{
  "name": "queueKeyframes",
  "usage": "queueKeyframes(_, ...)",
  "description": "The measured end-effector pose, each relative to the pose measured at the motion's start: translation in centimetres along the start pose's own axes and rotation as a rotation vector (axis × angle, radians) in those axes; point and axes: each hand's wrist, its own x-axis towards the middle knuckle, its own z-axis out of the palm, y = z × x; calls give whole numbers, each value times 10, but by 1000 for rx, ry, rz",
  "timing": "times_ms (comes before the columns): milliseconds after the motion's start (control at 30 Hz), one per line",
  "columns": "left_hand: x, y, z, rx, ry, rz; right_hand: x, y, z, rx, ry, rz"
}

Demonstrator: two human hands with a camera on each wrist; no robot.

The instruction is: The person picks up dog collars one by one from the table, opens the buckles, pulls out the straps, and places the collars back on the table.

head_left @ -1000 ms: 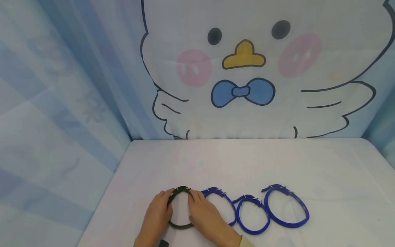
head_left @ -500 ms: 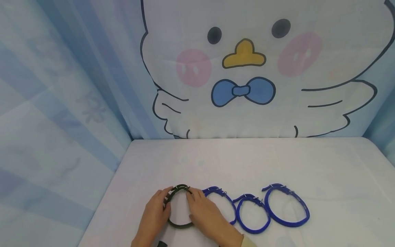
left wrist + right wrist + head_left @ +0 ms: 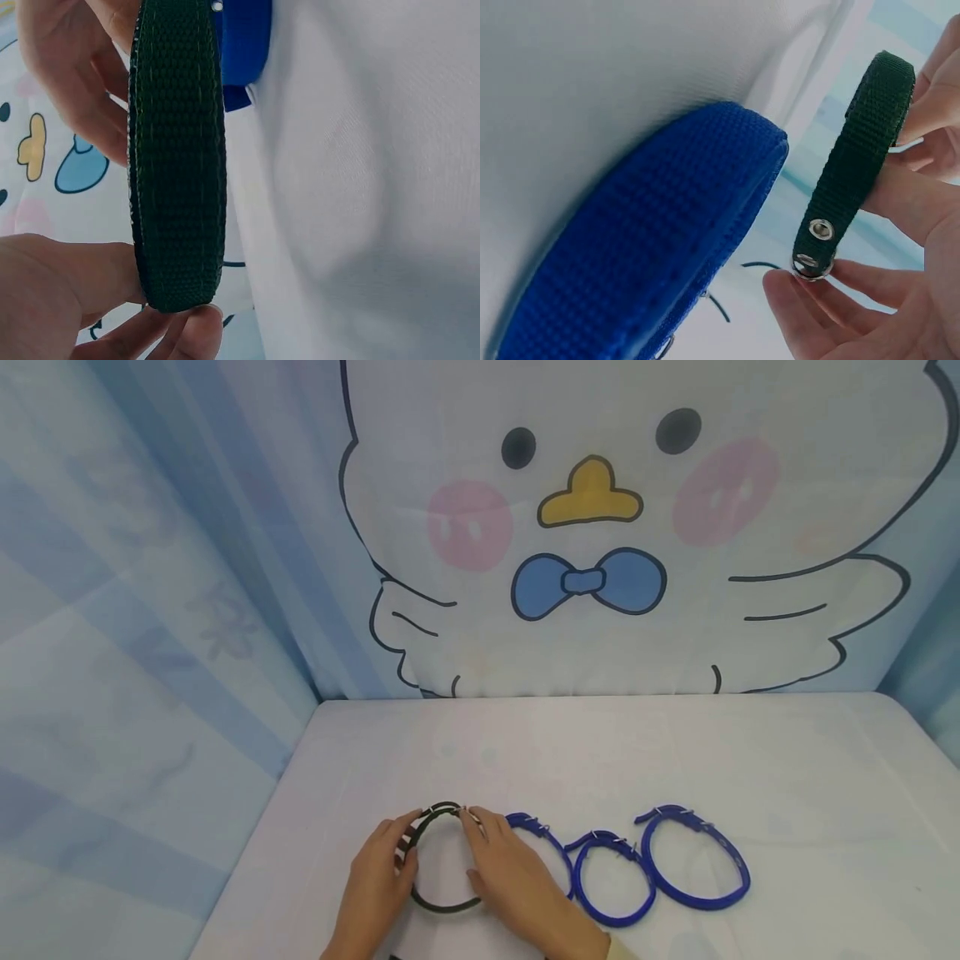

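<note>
Both hands hold a dark green collar (image 3: 450, 908) with metal eyelets and a ring, looped into a circle at the front left of the table. My left hand (image 3: 377, 872) pinches its left side between thumb and fingers. At the upper right of the loop, my right hand (image 3: 517, 877) grips the strap near its metal fittings. The right wrist view shows the green strap (image 3: 855, 157) raised off the tabletop, fingertips right at the ring. Close beside my right hand lies a blue collar (image 3: 558, 852), partly hidden by it.
Two more buckled blue loops, a small collar (image 3: 615, 922) and a larger collar (image 3: 701, 904), lie in a row to the right. The white-covered table (image 3: 637, 743) ends at a printed cloth backdrop (image 3: 585, 652). A light blue curtain (image 3: 150, 693) hangs on the left.
My right hand has shifted slightly right and up, with the top of the green collar drawn a little farther back. The left hand stays almost in place. The blue collars have not moved.
</note>
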Motion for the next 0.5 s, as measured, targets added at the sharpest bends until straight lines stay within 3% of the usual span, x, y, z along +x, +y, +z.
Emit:
queueKeyframes(233,-5,8,-1,-44,33,-14,-4,3,-5,53,61,4)
queueKeyframes(500,-8,19,2,-74,33,12,-10,10,-10,7,100,-1)
